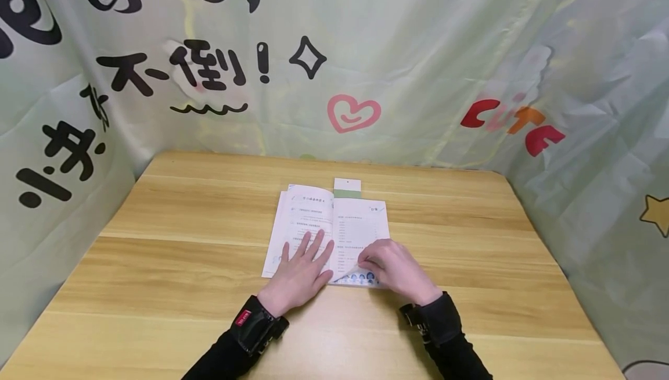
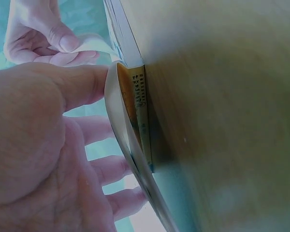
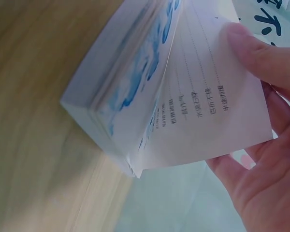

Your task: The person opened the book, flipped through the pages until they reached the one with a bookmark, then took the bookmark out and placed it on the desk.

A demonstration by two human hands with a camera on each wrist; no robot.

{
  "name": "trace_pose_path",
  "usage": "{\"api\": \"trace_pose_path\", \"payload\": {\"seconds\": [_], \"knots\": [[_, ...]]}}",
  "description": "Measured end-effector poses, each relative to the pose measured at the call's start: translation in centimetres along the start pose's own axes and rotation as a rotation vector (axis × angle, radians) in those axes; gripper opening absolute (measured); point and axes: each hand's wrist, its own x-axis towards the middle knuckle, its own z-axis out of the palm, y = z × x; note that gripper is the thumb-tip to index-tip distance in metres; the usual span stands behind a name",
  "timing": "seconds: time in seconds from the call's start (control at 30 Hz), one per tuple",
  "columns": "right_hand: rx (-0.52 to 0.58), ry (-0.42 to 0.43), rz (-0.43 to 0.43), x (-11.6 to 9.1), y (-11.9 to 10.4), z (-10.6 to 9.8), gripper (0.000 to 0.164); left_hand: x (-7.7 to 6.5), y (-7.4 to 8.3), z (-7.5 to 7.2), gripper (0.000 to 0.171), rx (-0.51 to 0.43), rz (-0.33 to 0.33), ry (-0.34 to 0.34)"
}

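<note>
An open book (image 1: 313, 208) with printed pages lies on the wooden table. My left hand (image 1: 295, 278) rests flat on the left page, its fingers spread and the thumb near the gutter. At the lower right corner, my right hand (image 1: 397, 266) pinches a page (image 3: 203, 125) between thumb and fingers. That page is bent up from the thick block beneath, uncovering blue pictures (image 1: 360, 278) along the bottom of the sheet below. The left wrist view shows the book's lettered spine (image 2: 141, 101) from its lower end, with the left thumb at the page edge.
A white and green card (image 1: 347, 188) sticks out past the book's top edge. The wooden table (image 1: 198, 205) reaches back to a pale green cloth backdrop (image 1: 418, 49) with printed lettering, which also hangs along both sides.
</note>
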Motion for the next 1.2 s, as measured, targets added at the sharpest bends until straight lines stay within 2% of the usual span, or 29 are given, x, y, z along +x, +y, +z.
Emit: {"api": "trace_pose_path", "payload": {"seconds": [0.53,0.8,0.97,1.2], "knots": [[0.034,0.017,0.023,0.21,0.17,-0.05,0.007,0.22,-0.09,-0.15,0.058,0.002,0.010,0.002],[0.047,0.022,0.000,0.22,0.16,0.09,0.011,0.03,-0.12,-0.02,0.059,-0.007,0.006,-0.004],[0.082,0.081,-0.051,0.20,0.31,0.18,0.012,-0.01,-0.08,-0.03,0.059,-0.004,0.003,-0.005],[0.139,0.230,-0.208,0.46,0.58,0.39,0.014,0.01,0.34,-0.04,0.071,-0.003,-0.019,-0.007]]}}
